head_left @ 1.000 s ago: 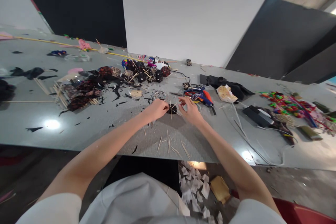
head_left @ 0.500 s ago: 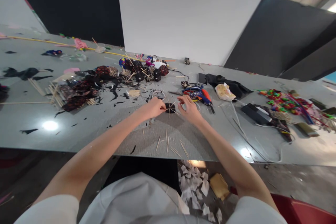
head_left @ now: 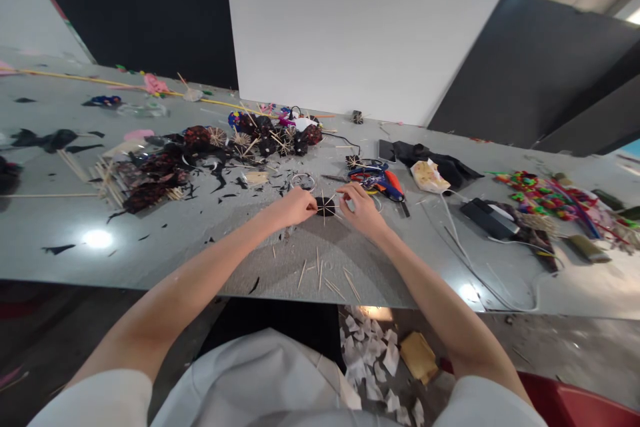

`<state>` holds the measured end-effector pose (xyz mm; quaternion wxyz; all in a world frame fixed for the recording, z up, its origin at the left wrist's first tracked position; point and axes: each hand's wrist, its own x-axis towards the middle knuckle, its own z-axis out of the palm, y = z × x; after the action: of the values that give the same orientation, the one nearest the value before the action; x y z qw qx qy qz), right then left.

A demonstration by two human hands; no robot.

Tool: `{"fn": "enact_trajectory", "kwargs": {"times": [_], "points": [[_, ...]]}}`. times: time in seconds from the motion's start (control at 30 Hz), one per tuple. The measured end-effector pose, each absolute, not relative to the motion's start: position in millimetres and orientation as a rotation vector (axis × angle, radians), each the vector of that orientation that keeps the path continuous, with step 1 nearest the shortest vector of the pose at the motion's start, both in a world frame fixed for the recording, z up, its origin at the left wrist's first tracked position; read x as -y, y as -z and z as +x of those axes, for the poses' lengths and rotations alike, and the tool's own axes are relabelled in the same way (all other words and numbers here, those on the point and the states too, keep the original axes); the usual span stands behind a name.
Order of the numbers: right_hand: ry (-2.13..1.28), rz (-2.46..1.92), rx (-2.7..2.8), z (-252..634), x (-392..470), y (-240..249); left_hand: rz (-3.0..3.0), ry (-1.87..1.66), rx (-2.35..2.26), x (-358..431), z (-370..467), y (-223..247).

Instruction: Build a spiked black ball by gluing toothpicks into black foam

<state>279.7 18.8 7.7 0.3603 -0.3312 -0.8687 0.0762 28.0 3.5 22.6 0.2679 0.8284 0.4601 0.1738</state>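
On the table in front of me is a small black disc (head_left: 327, 211) with thin toothpick-like sticks radiating from its middle. My left hand (head_left: 301, 207) pinches at the disc's left edge, thumb and forefinger together. Whether the pinch takes in a stick end as well is too small to make out. At the right side, my right hand (head_left: 359, 205) has its fingers curved, with a gap between thumb and forefinger close to the stick tips. Several loose toothpicks (head_left: 320, 269) lie nearer to me.
Behind the hands lie a wire ring (head_left: 303, 181) and an orange-blue glue gun (head_left: 391, 185) among cables. Black stick-studded balls (head_left: 265, 133) cluster at the back left. To the right are a power bank (head_left: 487, 217), white cords and colourful trimmings (head_left: 537, 193).
Both hands stay around the disc in nearly the same pose. The whole view shifts very slightly.
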Motion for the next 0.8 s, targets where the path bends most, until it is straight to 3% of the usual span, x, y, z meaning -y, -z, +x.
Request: {"fn": "enact_trajectory", "kwargs": {"times": [0.8], "points": [[-0.193,-0.855,2.267,279.2,-18.5,-10.2,2.34,-0.465,-1.251,-2.9,32.5,-14.7]]}}
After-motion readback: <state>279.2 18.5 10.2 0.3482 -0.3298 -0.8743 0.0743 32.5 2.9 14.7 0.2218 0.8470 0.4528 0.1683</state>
